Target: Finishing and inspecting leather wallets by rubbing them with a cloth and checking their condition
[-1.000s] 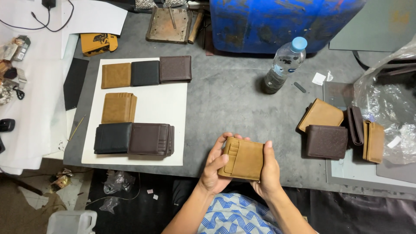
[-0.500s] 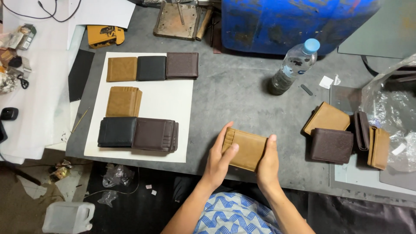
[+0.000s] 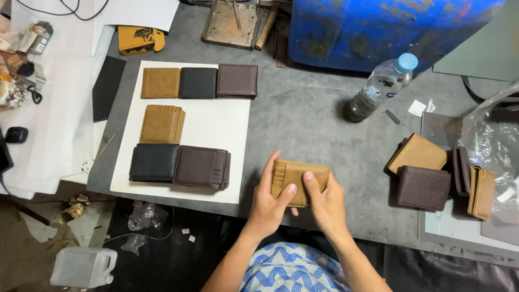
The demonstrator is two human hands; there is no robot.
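Tan wallet [image 3: 300, 178], held at the near edge of the grey table [image 3: 303, 119] by both hands. The left hand [image 3: 270, 203] grasps its left end, fingers up the side with the card slots and thumb across the front. The right hand [image 3: 324, 203] clasps the lower right part, thumb pressed on the front just beside the left thumb. The wallet is tilted slightly, its slotted edge to the left.

Left of the grip lies one white sheet [image 3: 216, 124] bearing six wallet lots. Nearest the hands is a brown stack [image 3: 201, 166], touching a black wallet [image 3: 154, 162] further left. Above the black one sits a tan stack [image 3: 161, 124]. Along the sheet's far edge run three single wallets side by side: tan [image 3: 160, 83], black [image 3: 198, 82], brown [image 3: 237, 80].

Right of the grip is a second group: one tan wallet [image 3: 417, 153] leaning partly over one brown wallet [image 3: 423, 187], then one dark wallet [image 3: 462, 170] and one tan wallet [image 3: 482, 192], both standing on edge beside a clear plastic bag [image 3: 494, 140].

Beyond the grip, to the right, one water bottle [image 3: 381, 86] with a blue cap stands before one blue drum [image 3: 378, 30].
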